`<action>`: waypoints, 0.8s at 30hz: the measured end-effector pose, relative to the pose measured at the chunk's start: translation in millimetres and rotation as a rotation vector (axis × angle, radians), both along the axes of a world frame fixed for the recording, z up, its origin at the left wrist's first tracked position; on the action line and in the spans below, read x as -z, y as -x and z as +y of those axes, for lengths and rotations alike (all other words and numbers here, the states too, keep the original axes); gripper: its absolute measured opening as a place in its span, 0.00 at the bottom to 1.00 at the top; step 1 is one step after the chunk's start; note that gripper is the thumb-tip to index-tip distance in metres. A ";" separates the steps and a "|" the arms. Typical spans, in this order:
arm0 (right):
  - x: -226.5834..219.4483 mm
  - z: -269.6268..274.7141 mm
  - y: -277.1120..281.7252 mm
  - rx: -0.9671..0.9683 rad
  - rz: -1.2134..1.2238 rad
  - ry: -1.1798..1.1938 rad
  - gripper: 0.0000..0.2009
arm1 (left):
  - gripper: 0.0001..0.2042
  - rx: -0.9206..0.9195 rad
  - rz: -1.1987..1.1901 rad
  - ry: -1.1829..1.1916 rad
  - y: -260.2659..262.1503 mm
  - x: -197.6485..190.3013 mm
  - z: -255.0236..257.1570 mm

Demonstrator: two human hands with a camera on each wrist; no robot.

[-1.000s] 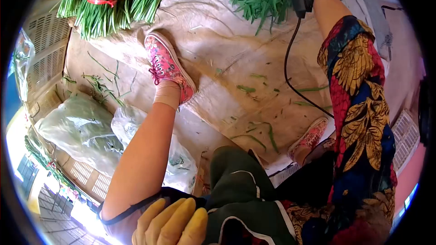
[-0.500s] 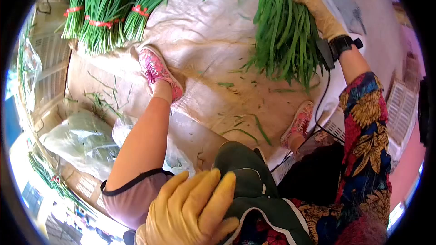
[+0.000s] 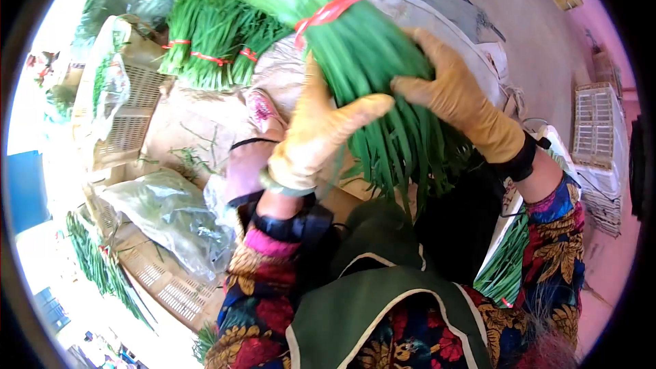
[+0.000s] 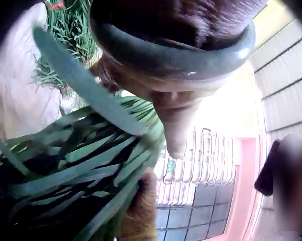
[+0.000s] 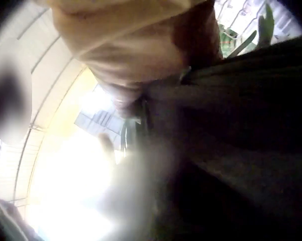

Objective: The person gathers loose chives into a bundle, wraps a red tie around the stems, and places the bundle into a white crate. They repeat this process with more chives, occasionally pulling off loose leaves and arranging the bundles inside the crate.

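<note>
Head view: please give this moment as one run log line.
right hand: grips green bundle | left hand: at bundle, grip unclear | red tie: around bundle | other tied bundles: at upper left

The person is wearing a pale-piped green apron (image 3: 331, 318); beside it, multicoloured sleeves (image 3: 547, 246) are showing gold leaves; beyond it, 2 yellow gloves (image 3: 471, 106), black straps (image 3: 521, 158) and 1 grey-green bangle (image 4: 181, 57) are showing
</note>
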State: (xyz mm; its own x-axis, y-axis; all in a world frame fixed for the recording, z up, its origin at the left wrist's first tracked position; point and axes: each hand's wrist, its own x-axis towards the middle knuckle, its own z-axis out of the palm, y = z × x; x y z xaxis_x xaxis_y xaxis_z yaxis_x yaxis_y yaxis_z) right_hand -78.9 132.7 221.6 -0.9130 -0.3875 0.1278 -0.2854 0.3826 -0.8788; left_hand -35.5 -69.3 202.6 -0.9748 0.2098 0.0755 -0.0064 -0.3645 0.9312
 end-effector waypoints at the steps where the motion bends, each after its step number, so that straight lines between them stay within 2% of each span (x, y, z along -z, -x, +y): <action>1: -14.7 -9.6 -13.4 -0.042 -0.038 -0.080 0.33 | 0.39 -0.054 0.006 -0.026 -4.9 0.2 7.1; 3: -16.3 -11.1 -27.9 -0.073 0.202 -0.135 0.35 | 0.26 -0.145 0.027 -0.080 -12.9 6.9 8.8; 4: -14.0 -9.0 -28.4 -0.086 0.327 -0.164 0.37 | 0.23 -0.227 -0.021 -0.140 -19.3 3.9 11.9; 5: -10.8 -5.1 -29.3 -0.098 0.545 -0.234 0.41 | 0.23 -0.235 -0.028 -0.172 -22.2 1.6 11.4; 8: -19.8 -1.7 -54.9 -0.036 0.542 -0.381 0.43 | 0.17 -0.282 -0.018 -0.212 -29.4 -4.2 3.3; 9: -21.6 2.2 -61.4 -0.056 0.627 -0.415 0.43 | 0.17 -0.273 -0.024 -0.203 -31.5 -7.1 0.3; 12: -46.3 18.6 -53.8 -0.166 0.261 -0.453 0.43 | 0.14 -0.264 0.012 -0.086 -36.6 -10.9 -9.5; 13: -45.2 21.1 -46.2 -0.185 0.484 -0.449 0.39 | 0.14 -0.264 -0.010 -0.106 -40.2 -13.5 -9.1; 16: -72.1 35.5 -41.8 -0.259 0.218 -0.454 0.33 | 0.12 -0.295 -0.015 -0.106 -42.6 -13.8 -10.1; 18: -102.7 34.1 -41.2 -0.248 0.297 -0.660 0.24 | 0.11 -0.321 0.005 -0.086 -41.4 -13.7 -9.5; 20: -113.8 37.2 -43.0 -0.296 0.279 -0.605 0.26 | 0.11 -0.300 0.017 -0.091 -44.2 -12.0 -11.9; 21: -118.7 37.5 -44.2 -0.292 0.254 -0.662 0.25 | 0.10 -0.306 0.024 -0.075 -46.1 -12.3 -11.6; 24: -115.7 36.3 -35.4 -0.305 0.348 -0.661 0.24 | 0.11 -0.296 0.072 -0.111 -42.7 -5.9 -13.6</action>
